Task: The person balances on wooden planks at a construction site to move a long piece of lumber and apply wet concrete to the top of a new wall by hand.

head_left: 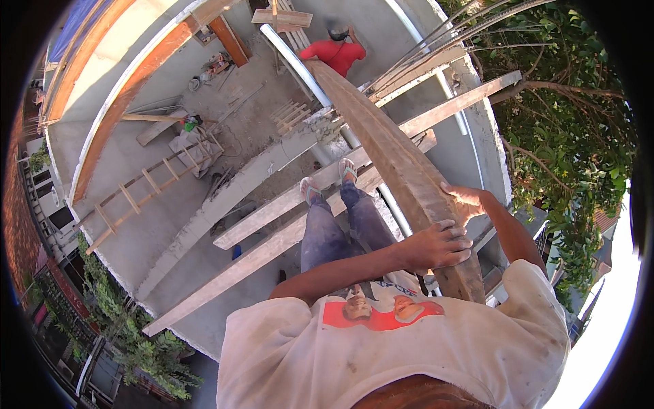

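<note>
A long, thick wooden beam (398,146) slants from near my chest up to the far side, its far end close to a person in red. My left hand (439,244) reaches across my body and lies over the beam's near part, fingers curled around its edge. Just beyond it, my right hand (467,202) grips the beam's right edge, thumb on the upper face; its other fingers are partly hidden. Below, my sandalled feet are on two wooden planks (279,210) laid side by side across a gap between walls.
A person in a red shirt (337,53) is below at the far end. A wooden ladder (151,179) leans at left. White pipes (296,66), a concrete wall top (225,184), bent steel bars (470,31) and tree branches (545,88) surround the planks. Rooms lie well below.
</note>
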### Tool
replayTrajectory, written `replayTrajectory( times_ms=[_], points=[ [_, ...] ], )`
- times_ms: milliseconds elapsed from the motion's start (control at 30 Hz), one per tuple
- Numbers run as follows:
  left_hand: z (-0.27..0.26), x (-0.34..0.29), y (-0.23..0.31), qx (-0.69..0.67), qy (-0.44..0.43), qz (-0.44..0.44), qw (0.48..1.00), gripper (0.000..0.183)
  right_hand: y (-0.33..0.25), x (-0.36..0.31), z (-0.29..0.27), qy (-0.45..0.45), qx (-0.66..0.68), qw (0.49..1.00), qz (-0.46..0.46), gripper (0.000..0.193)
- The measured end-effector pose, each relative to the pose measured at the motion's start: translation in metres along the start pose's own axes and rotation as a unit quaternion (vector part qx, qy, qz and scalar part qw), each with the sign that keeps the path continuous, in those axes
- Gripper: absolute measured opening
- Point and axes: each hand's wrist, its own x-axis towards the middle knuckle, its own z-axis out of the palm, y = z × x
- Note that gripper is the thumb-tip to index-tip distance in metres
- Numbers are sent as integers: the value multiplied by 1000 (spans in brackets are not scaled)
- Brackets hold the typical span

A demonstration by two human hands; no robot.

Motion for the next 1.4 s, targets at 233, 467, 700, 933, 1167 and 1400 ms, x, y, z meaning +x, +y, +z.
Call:
replayTrajectory(
  times_ms=[233,467,700,933,1167,1400],
  points=[
    [1,0,7,24,52,-10,998,73,-11,10,-27,11,111,994,-10,125],
    [-1,3,7,24,79,-18,996,48,-42,78,-15,51,50,994,-85,93],
    [7,6,6,-10,126,-30,991,30,-47,84,-9,71,93,989,-93,77],
    [-2,-12,5,-67,93,-78,990,59,-43,83,-1,147,58,986,-50,68],
    [7,-128,-119,-370,389,-534,653,106,-43,73,5,113,113,985,-65,67],
    [21,-138,-266,-491,396,-658,411,125,-45,72,9,145,89,983,-69,61]
  ],
)
